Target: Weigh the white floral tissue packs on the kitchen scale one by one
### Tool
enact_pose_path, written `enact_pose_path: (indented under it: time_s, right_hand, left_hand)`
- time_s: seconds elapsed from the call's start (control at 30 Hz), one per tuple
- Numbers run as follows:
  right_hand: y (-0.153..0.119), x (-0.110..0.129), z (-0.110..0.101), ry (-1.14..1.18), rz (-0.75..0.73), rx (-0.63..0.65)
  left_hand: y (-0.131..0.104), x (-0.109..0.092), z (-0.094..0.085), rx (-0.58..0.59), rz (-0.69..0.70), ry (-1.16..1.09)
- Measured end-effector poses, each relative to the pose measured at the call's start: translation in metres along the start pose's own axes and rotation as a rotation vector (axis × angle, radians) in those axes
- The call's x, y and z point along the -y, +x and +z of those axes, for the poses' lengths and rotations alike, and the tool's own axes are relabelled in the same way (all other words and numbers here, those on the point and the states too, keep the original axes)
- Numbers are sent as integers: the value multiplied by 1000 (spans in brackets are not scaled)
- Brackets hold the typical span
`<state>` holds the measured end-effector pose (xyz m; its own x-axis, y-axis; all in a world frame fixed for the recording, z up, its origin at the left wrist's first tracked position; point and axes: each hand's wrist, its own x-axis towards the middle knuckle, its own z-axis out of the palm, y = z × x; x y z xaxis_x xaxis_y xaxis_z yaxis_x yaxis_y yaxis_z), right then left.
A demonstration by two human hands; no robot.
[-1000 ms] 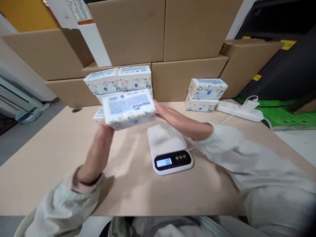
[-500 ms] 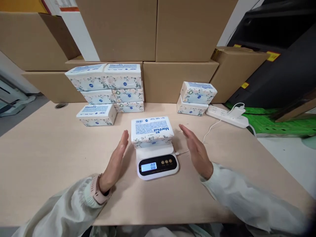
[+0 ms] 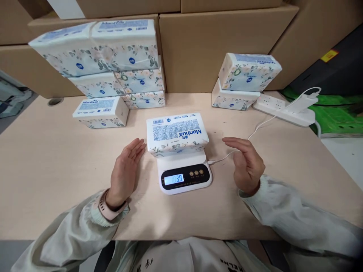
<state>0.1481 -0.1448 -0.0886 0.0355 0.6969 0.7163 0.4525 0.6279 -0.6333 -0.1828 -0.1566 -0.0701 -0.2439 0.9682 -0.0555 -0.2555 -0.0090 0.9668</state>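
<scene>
A white pack of tissues [image 3: 177,133] with blue "Manhua" print and a floral side rests on the platform of a white digital scale [image 3: 185,177]. The scale's lit display [image 3: 174,179] appears to read about 103.9. To the left of the pack is my left hand [image 3: 126,168], open, its palm turned toward the pack and its fingertips close to the pack's side. My right hand [image 3: 246,162] stays apart from the pack on the right, holding nothing, with its fingers stretched and slightly curved. A pink watch band [image 3: 106,207] circles my left wrist.
Several stacked tissue packs [image 3: 127,49] stand at the back left, with a single pack [image 3: 102,112] in front. Two more packs [image 3: 246,77] are stacked at the back right, beside a white power strip [image 3: 286,109]. A cable [image 3: 263,122] runs to the scale. Cardboard boxes [image 3: 212,49] line the back.
The display has gone from 0.0 to about 103.9. My right hand has drawn a little away from the pack. The whole view has tilted down and come closer.
</scene>
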Motion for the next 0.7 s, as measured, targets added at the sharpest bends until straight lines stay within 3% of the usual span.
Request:
enact_pose_path:
  time_s: [0.7]
  right_hand:
    - [2,-1,2,-35,-26,8]
  left_hand:
    - [1,-3,2,19,7,34]
